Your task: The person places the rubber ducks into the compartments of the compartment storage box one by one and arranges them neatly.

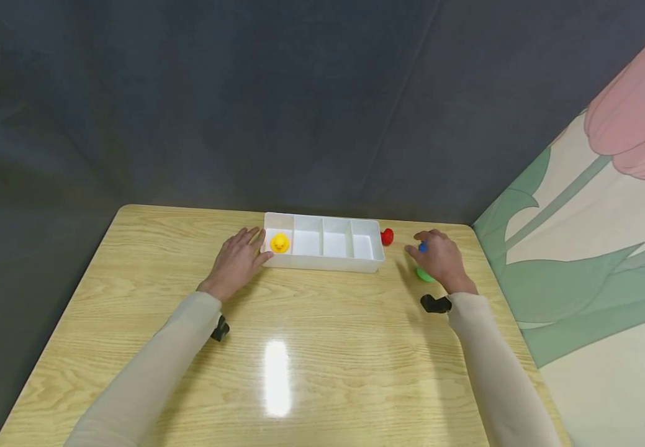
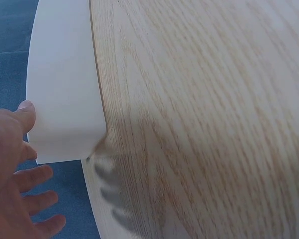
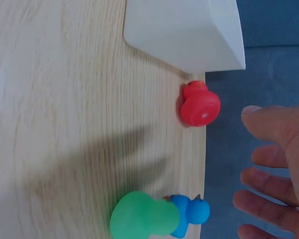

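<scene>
A white tray with four compartments (image 1: 322, 263) stands near the table's back edge. In its leftmost compartment sits a small yellow toy duck (image 1: 279, 243). My left hand (image 1: 236, 257) is at the tray's left end, thumb against the near corner, fingers spread. To the right of the tray lies a red rubber toy (image 3: 200, 104), shaped like a duck. My right hand (image 1: 439, 257) hovers over a blue toy duck (image 3: 189, 214) and a green toy (image 3: 139, 216), partly hiding both in the head view. Nothing is between its loosely bent fingers.
The pale wooden table (image 1: 328, 323) carries the tray and the toys. A dark curtain (image 1: 277, 112) hangs behind it, and a flower-patterned cloth (image 1: 590, 248) borders its right side. Black wrist straps show at both cuffs.
</scene>
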A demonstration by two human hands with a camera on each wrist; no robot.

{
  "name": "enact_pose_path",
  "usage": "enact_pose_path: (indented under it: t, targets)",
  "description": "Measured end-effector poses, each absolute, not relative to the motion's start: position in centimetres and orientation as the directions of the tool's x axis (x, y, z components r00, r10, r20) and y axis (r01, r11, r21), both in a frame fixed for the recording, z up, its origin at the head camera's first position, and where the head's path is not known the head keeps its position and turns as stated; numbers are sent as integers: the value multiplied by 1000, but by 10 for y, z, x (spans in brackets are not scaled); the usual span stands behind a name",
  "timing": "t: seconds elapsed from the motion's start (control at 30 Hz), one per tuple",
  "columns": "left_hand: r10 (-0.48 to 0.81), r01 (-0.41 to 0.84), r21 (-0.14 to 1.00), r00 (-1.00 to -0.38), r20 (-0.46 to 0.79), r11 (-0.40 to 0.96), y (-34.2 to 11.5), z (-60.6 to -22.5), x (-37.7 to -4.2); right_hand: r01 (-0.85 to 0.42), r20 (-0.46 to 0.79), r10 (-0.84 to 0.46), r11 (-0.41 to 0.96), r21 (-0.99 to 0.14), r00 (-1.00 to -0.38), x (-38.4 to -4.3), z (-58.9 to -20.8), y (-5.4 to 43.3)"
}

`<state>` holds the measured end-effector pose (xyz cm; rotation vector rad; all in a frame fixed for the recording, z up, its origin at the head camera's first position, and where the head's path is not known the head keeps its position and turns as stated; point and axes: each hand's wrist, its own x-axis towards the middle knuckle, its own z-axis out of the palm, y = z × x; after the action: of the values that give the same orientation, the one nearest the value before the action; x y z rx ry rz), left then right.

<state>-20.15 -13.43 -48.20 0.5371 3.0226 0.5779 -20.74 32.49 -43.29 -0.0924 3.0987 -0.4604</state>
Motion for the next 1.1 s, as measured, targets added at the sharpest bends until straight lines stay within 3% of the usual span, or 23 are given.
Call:
enact_pose_path:
  t: [1.1]
  targets:
    - [328,320,371,-944,44,872,-136,-484,-202,-11,-30,-23,940,-341,-999,-193,-449,358]
